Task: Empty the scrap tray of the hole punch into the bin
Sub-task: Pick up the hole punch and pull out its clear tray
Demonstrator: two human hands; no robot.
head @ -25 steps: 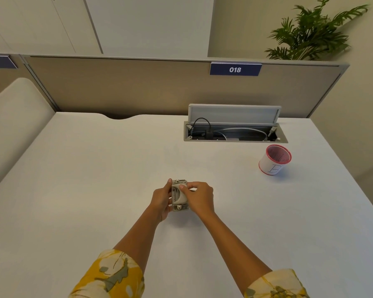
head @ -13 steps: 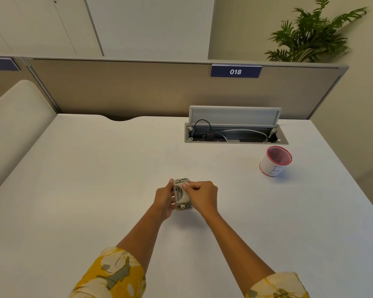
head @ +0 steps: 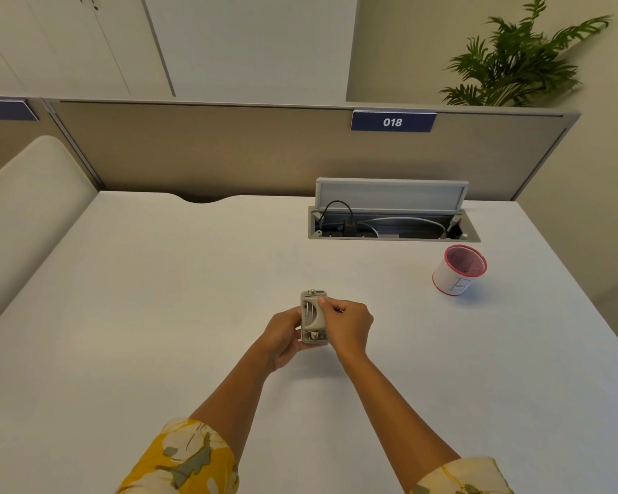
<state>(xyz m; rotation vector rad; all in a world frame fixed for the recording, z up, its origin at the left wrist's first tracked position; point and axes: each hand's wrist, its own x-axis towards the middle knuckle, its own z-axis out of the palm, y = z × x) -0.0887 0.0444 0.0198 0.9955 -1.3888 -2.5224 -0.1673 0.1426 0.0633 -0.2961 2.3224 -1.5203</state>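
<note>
While both hands have stayed at frame centre, the small grey metal hole punch (head: 314, 316) now sits higher off the white table (head: 157, 297): left hand (head: 282, 333) cups it, right hand (head: 346, 326) pinches its edge. Tray probably still shut; white red-rimmed bin (head: 459, 270) waits right.

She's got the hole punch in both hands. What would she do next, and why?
Probably pull the scrap tray free: both the left hand and right hand grip the hole punch, which looks closed, far from the small bin.
</note>
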